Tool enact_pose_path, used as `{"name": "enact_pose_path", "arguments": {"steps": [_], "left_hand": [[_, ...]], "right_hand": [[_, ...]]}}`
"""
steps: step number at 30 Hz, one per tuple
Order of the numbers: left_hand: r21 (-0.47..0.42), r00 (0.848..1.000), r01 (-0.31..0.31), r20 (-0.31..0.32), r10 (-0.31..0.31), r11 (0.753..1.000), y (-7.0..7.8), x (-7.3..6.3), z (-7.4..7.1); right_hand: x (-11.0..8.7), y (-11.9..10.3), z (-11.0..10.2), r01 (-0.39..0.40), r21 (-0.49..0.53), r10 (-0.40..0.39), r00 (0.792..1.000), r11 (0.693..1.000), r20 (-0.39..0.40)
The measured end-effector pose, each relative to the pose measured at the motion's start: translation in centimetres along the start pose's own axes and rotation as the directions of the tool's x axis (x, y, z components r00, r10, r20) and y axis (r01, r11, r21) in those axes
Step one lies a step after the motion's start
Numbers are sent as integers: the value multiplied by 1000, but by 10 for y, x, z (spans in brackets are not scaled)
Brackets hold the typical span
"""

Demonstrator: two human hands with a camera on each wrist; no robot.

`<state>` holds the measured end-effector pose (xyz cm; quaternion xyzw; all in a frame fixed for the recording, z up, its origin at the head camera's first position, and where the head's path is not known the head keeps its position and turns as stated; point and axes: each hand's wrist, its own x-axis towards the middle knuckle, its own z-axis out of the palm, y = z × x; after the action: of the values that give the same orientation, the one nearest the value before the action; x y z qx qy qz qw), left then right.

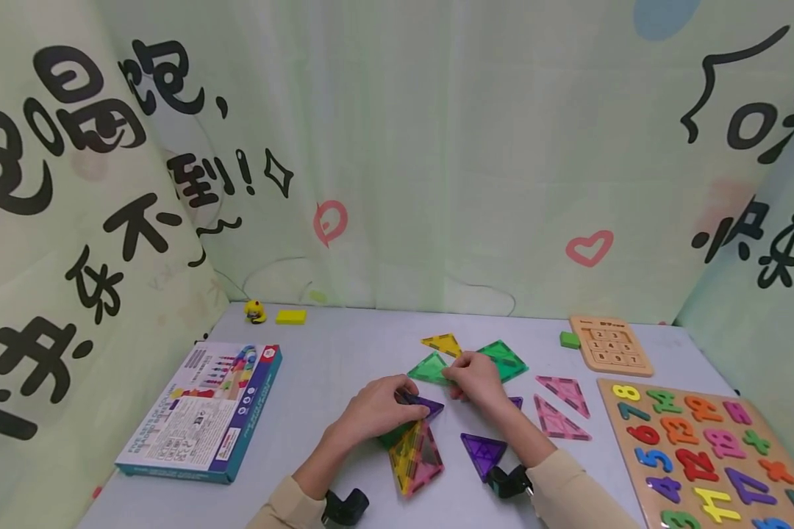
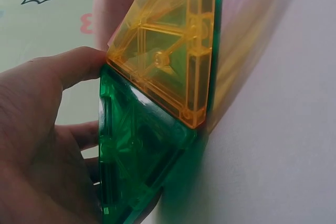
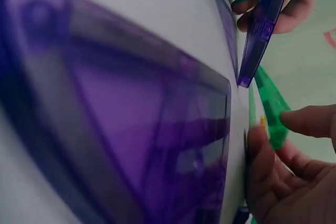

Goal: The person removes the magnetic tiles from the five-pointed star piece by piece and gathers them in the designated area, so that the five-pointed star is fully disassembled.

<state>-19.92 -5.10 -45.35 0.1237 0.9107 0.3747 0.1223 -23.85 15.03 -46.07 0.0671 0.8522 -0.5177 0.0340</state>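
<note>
My left hand grips a built shape of translucent magnetic triangle tiles. In it are a yellow tile, a green tile, a pink tile and a purple tile that juts out toward the right. Just beyond, my right hand pinches a green triangle tile between thumb and fingers, one edge tipped up near the purple one. More green tiles lie behind the right hand, beside a small yellow triangle.
Purple triangles and two pink triangles lie around the right forearm. A boxed set is at left. On the right are a number puzzle board and a small wooden board with a green block.
</note>
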Motion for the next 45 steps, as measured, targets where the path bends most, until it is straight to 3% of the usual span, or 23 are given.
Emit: {"name": "enact_pose_path", "arguments": {"steps": [2, 4, 6, 10, 13, 16, 20, 23, 27, 31, 34, 37, 39, 41, 43, 45], "left_hand": [[-5, 1000, 3, 6, -3, 1000, 0, 0, 0], [-12, 1000, 3, 9, -3, 1000, 0, 0, -1], [-19, 1000, 1, 12, 0, 1000, 0, 0, -1], [-34, 1000, -5, 14, 5, 999, 0, -1, 0], [-52, 1000, -7, 17, 8, 999, -1, -1, -1], [-73, 1000, -15, 24, 17, 997, -2, -1, -3], [-88, 999, -30, 28, 32, 996, -5, -2, -4], [-93, 999, -40, 28, 43, 995, -7, -2, -5], [-109, 997, -59, 42, 64, 992, -8, -2, -6], [-114, 995, -60, 76, 69, 992, -12, -2, -7], [-97, 991, -47, 117, 59, 994, -16, -3, -13], [-96, 981, -51, 183, 68, 994, -20, -5, -23], [-118, 969, -61, 232, 87, 991, -24, -5, -29], [-142, 957, -71, 269, 108, 987, -27, -5, -34], [-160, 949, -81, 290, 125, 984, -28, -5, -37], [-161, 945, -93, 295, 137, 983, -30, -4, -37]], "right_hand": [[2, 1, 0, 73, -225, -82, 996, 972, -31], [3, 1, 0, 112, -331, -133, 990, 937, -42], [4, 1, 0, 131, -353, -155, 987, 927, -41], [-3, -2, -3, 150, -325, -160, 987, 934, -3], [-15, -5, -5, 145, -314, -119, 988, 938, 99], [-29, -8, -7, 107, -248, -45, 969, 963, 241], [-38, -7, -8, -12, -11, 16, 921, 1000, 389], [-38, -3, -8, -136, 180, 47, 903, 974, 427], [-35, 2, -8, -242, 318, 105, 914, 917, 392], [-34, 5, -7, -220, 355, 111, 947, 909, 302], [-33, 6, -7, -119, 276, 61, 976, 954, 211], [-34, 7, -7, 46, 60, -53, 990, 997, 131], [-35, 7, -6, 160, -116, -149, 984, 980, 95], [-35, 6, -4, 230, -250, -220, 973, 940, 69], [-37, 5, -3, 257, -314, -252, 966, 914, 58], [-40, 3, -2, 270, -316, -259, 963, 910, 77]]}}
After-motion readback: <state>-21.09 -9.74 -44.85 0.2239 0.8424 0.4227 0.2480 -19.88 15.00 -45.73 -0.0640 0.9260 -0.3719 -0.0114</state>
